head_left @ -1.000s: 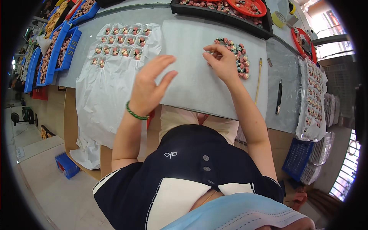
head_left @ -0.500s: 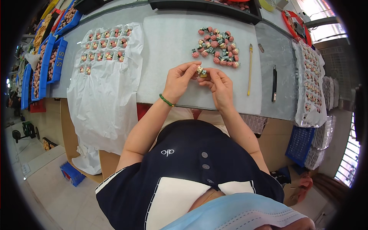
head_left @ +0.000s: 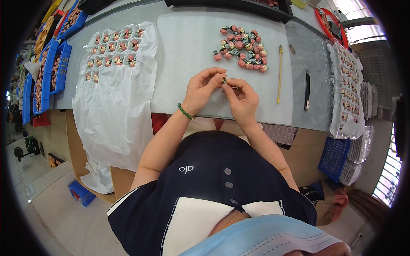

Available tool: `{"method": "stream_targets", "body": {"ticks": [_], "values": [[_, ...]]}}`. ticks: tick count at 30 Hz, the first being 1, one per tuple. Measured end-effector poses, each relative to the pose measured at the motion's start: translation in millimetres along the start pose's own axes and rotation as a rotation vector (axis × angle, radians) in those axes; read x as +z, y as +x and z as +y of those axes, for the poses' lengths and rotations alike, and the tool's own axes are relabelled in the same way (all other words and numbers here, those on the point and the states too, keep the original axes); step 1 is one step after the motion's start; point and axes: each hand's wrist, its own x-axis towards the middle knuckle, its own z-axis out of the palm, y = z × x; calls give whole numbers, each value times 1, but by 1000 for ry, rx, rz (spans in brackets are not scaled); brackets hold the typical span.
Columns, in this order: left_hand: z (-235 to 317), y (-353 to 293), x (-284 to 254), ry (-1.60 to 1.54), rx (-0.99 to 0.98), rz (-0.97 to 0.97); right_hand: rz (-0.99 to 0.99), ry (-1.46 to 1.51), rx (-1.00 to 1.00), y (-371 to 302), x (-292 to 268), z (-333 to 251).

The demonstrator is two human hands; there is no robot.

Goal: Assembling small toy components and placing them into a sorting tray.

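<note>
Between the fingertips of both hands is a small painted figurine (head_left: 224,80), mostly covered by the fingers. My left hand (head_left: 201,89), with a green bead bracelet at its wrist, pinches it from the left. From the right, my right hand (head_left: 242,99) pinches it with thumb and forefinger. Just beyond the hands lies a loose pile of pink, cream and green figurines (head_left: 239,45) on a white sheet (head_left: 183,47). To the left, a compartment tray (head_left: 112,48) holds several rows of similar figurines, with thin white paper (head_left: 115,98) draped over its near part.
A yellow stick (head_left: 279,77) and a black pen-like tool (head_left: 307,91) lie right of the pile. Another filled tray (head_left: 348,85) sits at the far right. Blue bins (head_left: 62,66) of figurines stand at the left, and a black tray (head_left: 239,9) spans the back edge.
The figurine has been turned between my fingers and is more hidden now. My right fingers have curled in closer around it. The view has shifted slightly.
</note>
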Motion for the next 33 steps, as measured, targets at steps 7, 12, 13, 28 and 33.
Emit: {"method": "stream_targets", "body": {"ticks": [7, 12, 13, 28, 33], "values": [[2, 2, -14, -246, -90, -54, 9, -165, -52, 0, 9, 0], [4, -1, -22, -303, -77, -58, -18, -161, -46, 0, 18, -3], [5, -2, -24, -325, -71, -38, -22, -161, -48, 3, 19, -4], [29, -16, -45, -553, -101, 73, -510, -941, -707, 88, 46, -14], [15, -11, -51, -365, -63, 46, -351, -130, 334, 58, 36, -18]]}}
